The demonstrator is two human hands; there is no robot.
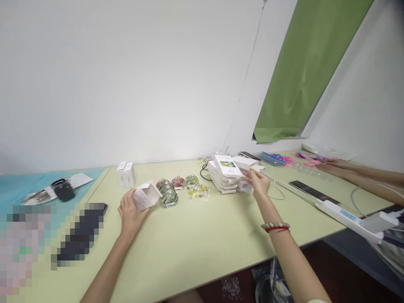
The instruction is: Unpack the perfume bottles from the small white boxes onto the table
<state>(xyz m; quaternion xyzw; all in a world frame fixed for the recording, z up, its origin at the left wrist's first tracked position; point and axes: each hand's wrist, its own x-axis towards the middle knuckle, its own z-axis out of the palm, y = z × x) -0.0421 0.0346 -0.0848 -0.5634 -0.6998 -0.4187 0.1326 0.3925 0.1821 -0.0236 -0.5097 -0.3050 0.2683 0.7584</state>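
My left hand (130, 211) is closed around a small white carton (145, 196) with an open end, held just above the pale green table (195, 244). A glass perfume bottle (168, 196) lies right beside the carton. My right hand (258, 183) reaches to a stack of flat white cartons (227, 173) and pinches the edge of one. Three round bottles (178, 182) and several small caps (199, 192) sit between my hands.
Two upright white boxes (125, 174) stand at the back left. A dark jar (63, 189) and metal tools rest on a blue mat. Another person's arms (353, 172) work at the far right among pink and blue pieces. A white power strip (344, 215) and a black phone (312, 192) lie right.
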